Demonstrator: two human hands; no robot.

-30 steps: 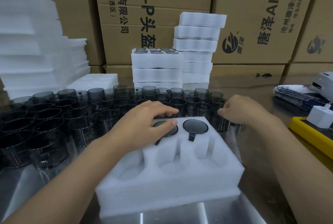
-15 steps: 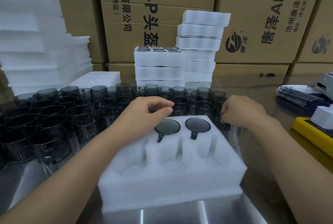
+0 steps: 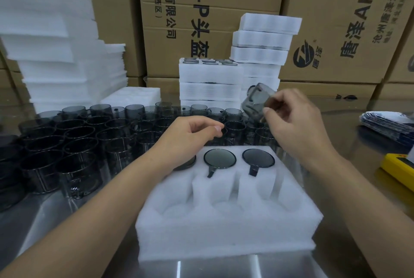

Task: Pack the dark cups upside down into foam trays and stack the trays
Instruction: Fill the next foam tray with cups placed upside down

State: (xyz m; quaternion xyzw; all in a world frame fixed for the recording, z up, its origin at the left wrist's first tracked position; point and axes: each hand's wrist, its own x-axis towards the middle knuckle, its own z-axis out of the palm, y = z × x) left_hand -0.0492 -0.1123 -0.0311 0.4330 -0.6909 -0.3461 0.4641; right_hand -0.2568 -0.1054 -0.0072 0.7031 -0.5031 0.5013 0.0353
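While the right hand (image 3: 298, 125) holds one dark cup (image 3: 257, 100) up in the air, above the far right corner of the foam tray (image 3: 224, 215), its fingers (image 3: 270, 111) pinch the cup's side. That cup is tipped on a slant, not straight up and not lying flat. It is too blurry to tell which end is the open one.

The left hand (image 3: 190, 136) is over the far left part of the tray. Its fingers are curled, with the thumb tip against the first finger. I cannot tell if they hold anything.

Two packed cups (image 3: 219, 158) sit upside down in the far row of the tray, flat bottoms up, handles pointing toward the person. A third cup (image 3: 186, 164) peeks out from under the left wrist.

Lots of loose cups (image 3: 67, 139) stand open end up on the table (image 3: 358, 134), to the left of the tray and behind it. White tray stacks (image 3: 210, 80) stand farther back, in front of brown boxes (image 3: 201, 9).
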